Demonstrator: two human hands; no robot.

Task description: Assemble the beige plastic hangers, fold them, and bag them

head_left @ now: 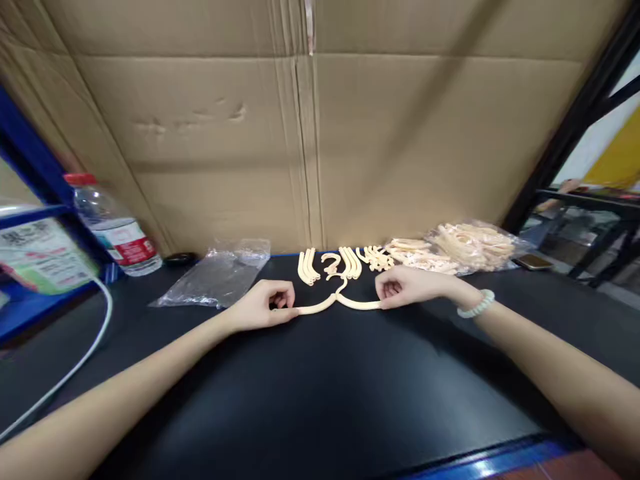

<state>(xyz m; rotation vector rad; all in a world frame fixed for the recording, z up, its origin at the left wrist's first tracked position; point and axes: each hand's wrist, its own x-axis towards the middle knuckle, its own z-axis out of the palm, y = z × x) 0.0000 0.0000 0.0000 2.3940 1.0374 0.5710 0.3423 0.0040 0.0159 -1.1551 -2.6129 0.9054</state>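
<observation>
A cream plastic clothes hanger [359, 305] lies low over the black tabletop, its hook pointing away from me and two curved arms spreading from the middle. My left hand [265, 305] pinches the end of its left arm between thumb and fingers. On the other side, my right hand [411, 287] grips the tip of the right arm. Just beyond the hook are loose hanger hooks [331, 261], flanked by a left row of curved arm pieces [308, 267] and a right row of arm pieces [350, 262]. Small cream parts [375, 257] lie further right.
Bags of cream parts [470, 245] sit at the back right near a dark phone-like object [533, 262]. A clear plastic bag [215, 277] lies at left, with a water bottle [117, 230] and white cable [103, 327] beyond. Cardboard [225, 147] walls the back.
</observation>
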